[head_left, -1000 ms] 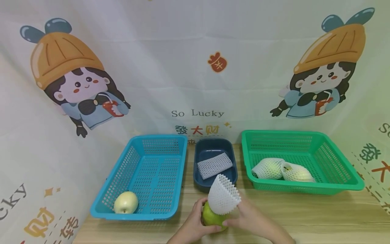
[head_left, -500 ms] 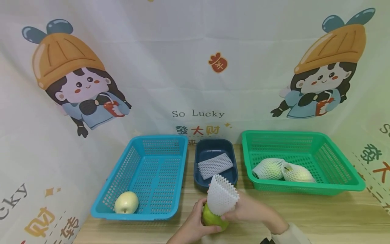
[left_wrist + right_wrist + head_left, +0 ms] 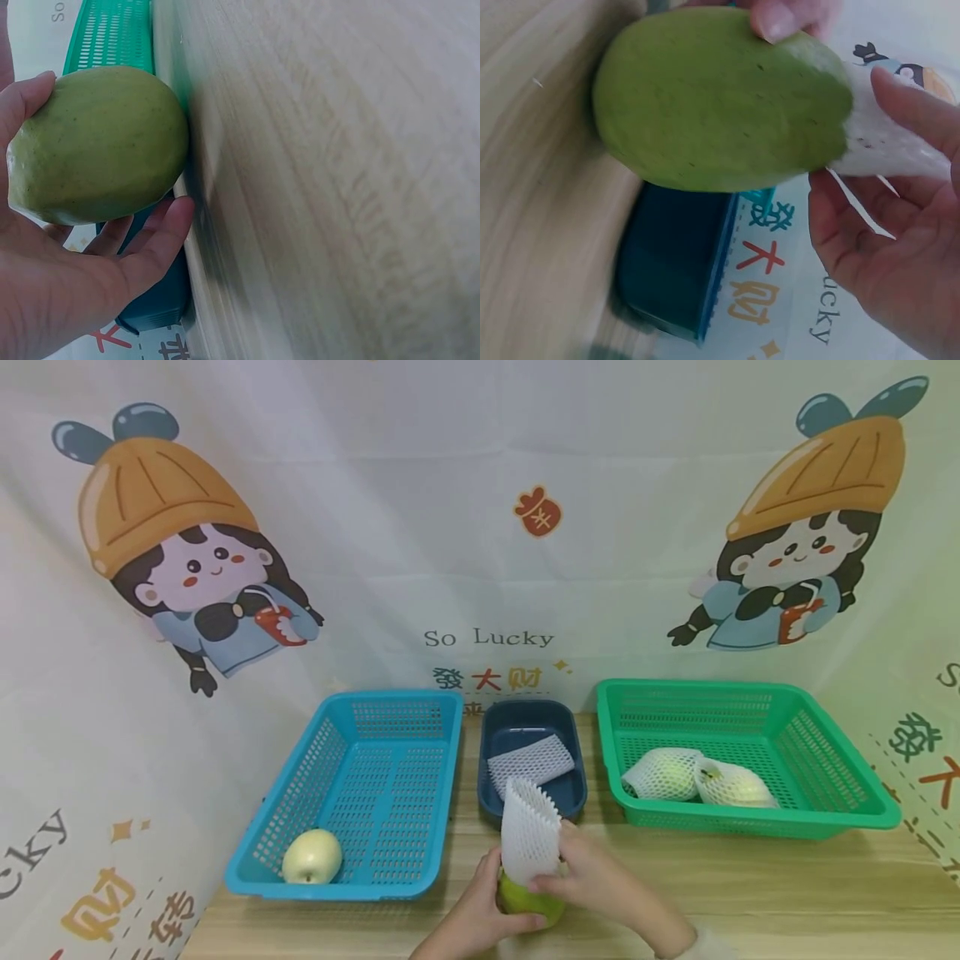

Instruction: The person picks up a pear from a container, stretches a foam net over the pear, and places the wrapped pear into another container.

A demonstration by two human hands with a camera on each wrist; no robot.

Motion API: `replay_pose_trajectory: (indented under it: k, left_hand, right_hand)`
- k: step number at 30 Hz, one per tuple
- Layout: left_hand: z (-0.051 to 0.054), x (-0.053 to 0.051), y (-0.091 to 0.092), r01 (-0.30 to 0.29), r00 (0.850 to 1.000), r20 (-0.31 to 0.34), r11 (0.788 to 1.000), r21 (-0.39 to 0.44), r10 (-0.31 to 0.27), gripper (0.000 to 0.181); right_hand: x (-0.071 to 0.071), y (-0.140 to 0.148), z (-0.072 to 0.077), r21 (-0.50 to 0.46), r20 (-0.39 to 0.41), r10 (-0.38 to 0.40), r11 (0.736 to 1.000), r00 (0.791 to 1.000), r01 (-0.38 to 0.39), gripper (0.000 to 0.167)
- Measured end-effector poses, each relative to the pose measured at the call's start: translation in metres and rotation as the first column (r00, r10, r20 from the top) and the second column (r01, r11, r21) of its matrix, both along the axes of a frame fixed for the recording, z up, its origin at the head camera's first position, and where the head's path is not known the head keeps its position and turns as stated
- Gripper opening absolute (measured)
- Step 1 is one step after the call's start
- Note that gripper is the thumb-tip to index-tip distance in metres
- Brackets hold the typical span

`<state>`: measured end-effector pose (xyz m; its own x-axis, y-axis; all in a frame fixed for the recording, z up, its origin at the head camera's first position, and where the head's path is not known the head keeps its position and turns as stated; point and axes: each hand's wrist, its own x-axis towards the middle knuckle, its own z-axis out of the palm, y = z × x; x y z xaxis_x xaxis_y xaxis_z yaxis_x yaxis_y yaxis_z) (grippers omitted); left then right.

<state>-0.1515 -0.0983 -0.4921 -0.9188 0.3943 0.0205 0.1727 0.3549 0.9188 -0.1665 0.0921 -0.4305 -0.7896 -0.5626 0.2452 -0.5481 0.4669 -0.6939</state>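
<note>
A green fruit (image 3: 529,902) is held just above the wooden table, front centre, its top inside a white foam net sleeve (image 3: 529,835) that stands upright with its far end wide. My left hand (image 3: 480,910) grips the fruit from the left, thumb and fingers curled round it, as the left wrist view shows on the green skin (image 3: 105,142). From the right, my right hand (image 3: 588,877) holds the net near its lower edge; in the right wrist view thumb and fingers pinch the white net (image 3: 881,139) at the fruit's end.
A blue basket (image 3: 442,793) at the left holds a pale yellow fruit (image 3: 312,857). Behind the hands stands a dark blue bin (image 3: 491,727) with a folded foam net (image 3: 536,762). The green basket (image 3: 750,818) at the right holds two net-wrapped fruits (image 3: 663,774).
The net has moved left and stands more upright over the fruit. My right hand has shifted slightly with it, while my left hand keeps its grip.
</note>
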Motion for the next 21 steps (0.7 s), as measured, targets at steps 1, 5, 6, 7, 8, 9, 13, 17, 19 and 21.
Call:
replay_pose_trajectory:
  k: [1,5,6,7,8,9,13,17,19,21]
  left_hand:
    - [0.000,0.000,0.000,0.001,1.000,0.002,1.000,0.000,-0.001,0.084]
    - [0.000,-0.001,0.000,0.003,1.000,0.004,1.000,-0.015,-0.003,0.086]
    - [0.001,-0.001,0.000,0.002,1.000,0.010,1.000,-0.015,-0.002,0.086]
    - [0.001,-0.001,0.000,0.002,1.000,0.017,1.000,-0.014,-0.002,0.087]
    - [0.001,-0.001,0.000,0.002,1.000,0.025,1.000,-0.013,-0.002,0.088]
    - [0.002,-0.001,0.001,0.001,1.000,0.029,1.000,-0.012,-0.001,0.088]
    - [0.003,0.001,0.000,-0.003,1.000,0.025,1.000,-0.007,0.003,0.093]
    - [0.003,0.002,-0.001,0.000,1.000,0.007,1.000,-0.007,0.000,0.099]
    - [0.002,0.002,-0.001,0.002,1.000,0.003,1.000,-0.012,-0.002,0.096]
    - [0.001,0.001,0.000,0.012,1.000,-0.009,1.000,-0.007,-0.012,0.092]
  right_hand:
    - [0.001,-0.001,-0.001,0.004,-0.016,-0.013,1.000,1.000,0.013,0.044]
    - [0.002,-0.001,-0.005,0.010,-0.051,-0.062,0.998,0.997,0.063,0.040]
    - [0.003,-0.001,-0.005,0.010,-0.045,-0.068,0.998,0.997,0.068,0.041]
    - [0.003,-0.001,-0.006,0.006,-0.033,-0.066,0.998,0.997,0.067,0.043]
    - [0.003,-0.001,-0.006,0.003,-0.012,-0.063,0.998,0.998,0.063,0.047]
    - [0.004,0.000,-0.006,-0.002,0.015,-0.056,0.998,0.998,0.056,0.050]
    - [0.004,0.003,-0.005,-0.064,0.174,0.011,0.998,0.985,0.001,0.065]
    - [0.001,0.006,0.000,-0.132,0.243,0.098,0.989,0.965,-0.067,0.073]
    - [-0.001,0.006,0.003,-0.130,0.221,0.126,0.987,0.967,-0.099,0.071]
    - [-0.002,0.006,0.006,-0.109,0.178,0.147,0.986,0.973,-0.129,0.066]
